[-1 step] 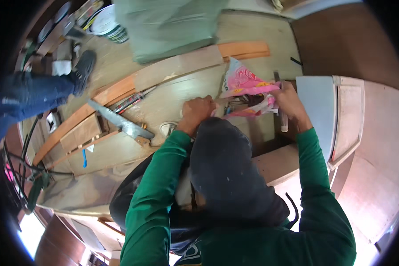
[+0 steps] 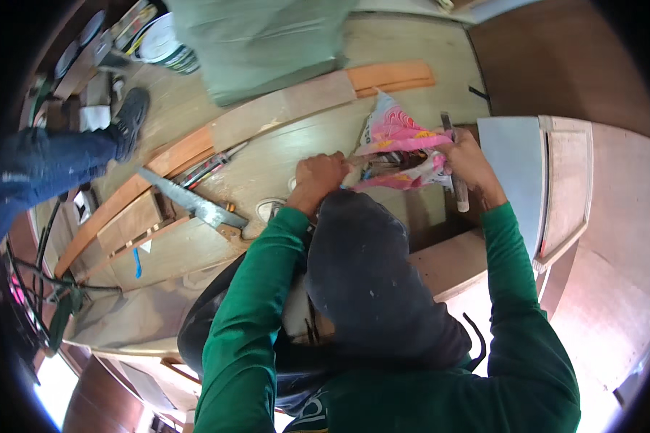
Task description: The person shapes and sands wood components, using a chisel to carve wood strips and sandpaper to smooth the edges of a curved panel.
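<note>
Both our hands clamp the pink patterned bag: left hand [image 2: 319, 177] grips its left end, right hand [image 2: 469, 160] its right. That bag [image 2: 397, 148] sits above the wooden counter [image 2: 289, 155], right of the handsaw [image 2: 191, 202].

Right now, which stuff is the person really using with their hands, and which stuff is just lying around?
In use:
- pink plastic bag, gripped at both ends
- left hand and right hand holding it

Just lying about:
- hand saw on the wooden boards
- long plank
- white bucket at the top
- green sack
- another person's shoe
</note>
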Action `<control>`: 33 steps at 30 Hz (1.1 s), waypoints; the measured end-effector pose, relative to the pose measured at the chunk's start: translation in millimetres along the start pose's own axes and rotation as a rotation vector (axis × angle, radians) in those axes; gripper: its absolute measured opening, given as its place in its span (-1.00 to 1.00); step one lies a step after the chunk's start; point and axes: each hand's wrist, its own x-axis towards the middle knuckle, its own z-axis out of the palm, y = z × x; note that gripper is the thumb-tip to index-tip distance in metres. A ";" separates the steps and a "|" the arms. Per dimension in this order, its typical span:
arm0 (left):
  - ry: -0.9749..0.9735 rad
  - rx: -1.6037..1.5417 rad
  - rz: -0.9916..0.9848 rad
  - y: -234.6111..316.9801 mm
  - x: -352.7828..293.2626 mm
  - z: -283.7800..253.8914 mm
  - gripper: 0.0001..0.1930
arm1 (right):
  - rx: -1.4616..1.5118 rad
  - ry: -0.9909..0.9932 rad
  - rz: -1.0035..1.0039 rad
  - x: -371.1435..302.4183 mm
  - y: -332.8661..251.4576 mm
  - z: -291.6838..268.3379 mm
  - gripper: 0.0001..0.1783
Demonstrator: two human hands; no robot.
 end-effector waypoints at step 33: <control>-0.456 -1.319 0.282 64.1 145.2 14.0 -0.09 | -0.798 0.087 0.187 83.6 199.1 43.4 -0.63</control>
